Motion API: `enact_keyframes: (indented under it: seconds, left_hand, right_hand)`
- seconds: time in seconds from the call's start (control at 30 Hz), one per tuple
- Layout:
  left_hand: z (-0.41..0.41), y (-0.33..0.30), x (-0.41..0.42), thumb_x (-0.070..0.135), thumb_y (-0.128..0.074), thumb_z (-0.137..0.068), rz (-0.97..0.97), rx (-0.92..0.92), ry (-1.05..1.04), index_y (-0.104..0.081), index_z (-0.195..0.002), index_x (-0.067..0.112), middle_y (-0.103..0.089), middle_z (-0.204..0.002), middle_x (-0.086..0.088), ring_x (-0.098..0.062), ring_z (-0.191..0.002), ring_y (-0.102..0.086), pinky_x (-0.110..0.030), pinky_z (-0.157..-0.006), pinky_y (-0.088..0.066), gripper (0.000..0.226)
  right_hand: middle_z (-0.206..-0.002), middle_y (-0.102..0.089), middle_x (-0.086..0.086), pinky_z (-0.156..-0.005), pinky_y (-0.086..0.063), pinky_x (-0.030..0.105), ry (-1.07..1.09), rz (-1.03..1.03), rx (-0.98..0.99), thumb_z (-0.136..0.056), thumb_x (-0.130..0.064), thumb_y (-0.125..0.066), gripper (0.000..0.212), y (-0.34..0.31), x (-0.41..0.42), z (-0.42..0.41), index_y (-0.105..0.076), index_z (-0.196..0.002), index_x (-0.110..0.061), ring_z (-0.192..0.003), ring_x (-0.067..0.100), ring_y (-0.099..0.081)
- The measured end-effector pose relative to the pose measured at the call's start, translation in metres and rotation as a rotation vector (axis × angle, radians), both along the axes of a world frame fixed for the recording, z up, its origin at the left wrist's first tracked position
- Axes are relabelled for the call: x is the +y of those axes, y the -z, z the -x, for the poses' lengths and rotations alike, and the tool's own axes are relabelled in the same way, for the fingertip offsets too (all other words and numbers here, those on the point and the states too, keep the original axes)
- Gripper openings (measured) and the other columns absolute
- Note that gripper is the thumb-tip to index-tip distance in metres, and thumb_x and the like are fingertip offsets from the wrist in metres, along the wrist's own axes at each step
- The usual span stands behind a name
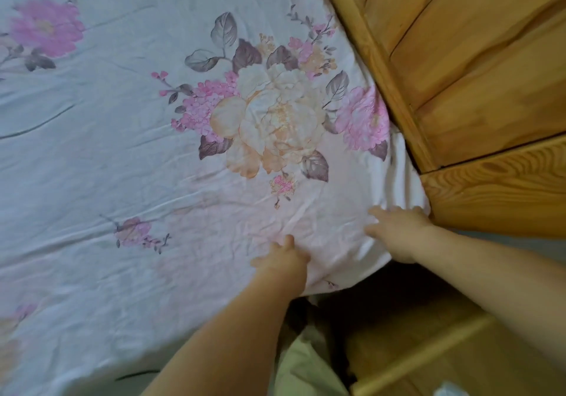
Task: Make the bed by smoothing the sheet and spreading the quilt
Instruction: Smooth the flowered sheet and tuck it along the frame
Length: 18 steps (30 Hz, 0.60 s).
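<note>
A white sheet printed with pink and cream flowers covers the bed and fills most of the view. It shows shallow creases, most of them near the corner in front of me. My left hand rests on the sheet close to the bed's near edge, fingers bent into the cloth. My right hand lies on the sheet at the corner beside the wooden headboard, fingers spread over the bunched white fabric. No quilt is in view.
A wooden headboard of slanted boards stands along the right side of the bed. A wooden frame rail meets it at the corner. Below the corner lies a dark gap, with pale green cloth and wooden floor or furniture.
</note>
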<state>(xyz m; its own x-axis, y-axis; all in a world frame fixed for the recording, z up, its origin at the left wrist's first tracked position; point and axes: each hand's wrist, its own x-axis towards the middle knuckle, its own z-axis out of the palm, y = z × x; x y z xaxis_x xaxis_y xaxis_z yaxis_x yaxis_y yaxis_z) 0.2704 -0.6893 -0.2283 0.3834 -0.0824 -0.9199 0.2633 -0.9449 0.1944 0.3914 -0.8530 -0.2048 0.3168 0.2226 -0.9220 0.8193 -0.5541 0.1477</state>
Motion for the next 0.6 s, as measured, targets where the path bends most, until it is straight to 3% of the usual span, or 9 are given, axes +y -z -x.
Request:
enact_keyframes:
  seconds: [0.1,0.17,0.27,0.4,0.6]
  left_hand:
    - [0.028,-0.005,0.034,0.006,-0.047,-0.091,-0.049,0.177,0.003,-0.037,-0.143,0.025,-0.023,-0.147,-0.006,-0.034,-0.134,-0.03,-0.055,-0.11,-0.028,0.057]
    - [0.047,-0.01,0.05,0.006,-0.043,-0.093,-0.068,0.16,-0.028,-0.04,-0.141,0.024,-0.034,-0.143,-0.008,-0.033,-0.13,-0.038,-0.052,-0.11,-0.03,0.051]
    - [0.066,-0.026,0.07,0.003,-0.039,-0.093,-0.052,0.049,-0.199,-0.044,-0.137,0.028,-0.042,-0.138,-0.005,-0.029,-0.123,-0.046,-0.045,-0.107,-0.036,0.051]
    - [0.088,-0.066,0.101,0.005,-0.04,-0.094,-0.026,-0.121,-0.441,-0.045,-0.137,0.03,-0.042,-0.138,-0.003,-0.027,-0.122,-0.049,-0.038,-0.103,-0.043,0.05]
    - [0.126,-0.118,0.149,0.01,-0.041,-0.096,-0.066,-0.304,-0.601,-0.045,-0.137,0.03,-0.04,-0.143,-0.003,-0.025,-0.124,-0.048,-0.035,-0.101,-0.043,0.045]
  right_hand:
    - [-0.155,-0.014,0.005,-0.101,-0.041,0.034,0.113,0.402,0.049,-0.095,-0.021,-0.045,0.06,-0.003,0.009,0.014,-0.019,-0.149,-0.02,-0.133,0.029,-0.036]
    - [-0.15,-0.025,0.005,-0.108,-0.037,0.039,0.098,0.537,0.031,-0.096,-0.027,-0.046,0.055,-0.012,0.021,0.02,-0.028,-0.146,-0.017,-0.134,0.03,-0.035]
    - [-0.142,-0.037,0.004,-0.101,-0.041,0.043,0.027,0.258,0.001,-0.095,-0.015,-0.044,0.043,-0.028,0.059,0.029,-0.043,-0.137,-0.017,-0.126,0.03,-0.043]
    - [-0.134,-0.05,0.007,-0.095,-0.045,0.035,0.074,-0.136,0.105,-0.094,-0.004,-0.039,0.042,-0.07,0.142,0.063,-0.052,-0.132,-0.018,-0.117,0.027,-0.052]
    - [-0.136,-0.05,0.006,-0.094,-0.045,0.035,0.046,-0.341,0.136,-0.096,-0.006,-0.04,0.041,-0.132,0.228,0.122,-0.052,-0.132,-0.02,-0.117,0.026,-0.052]
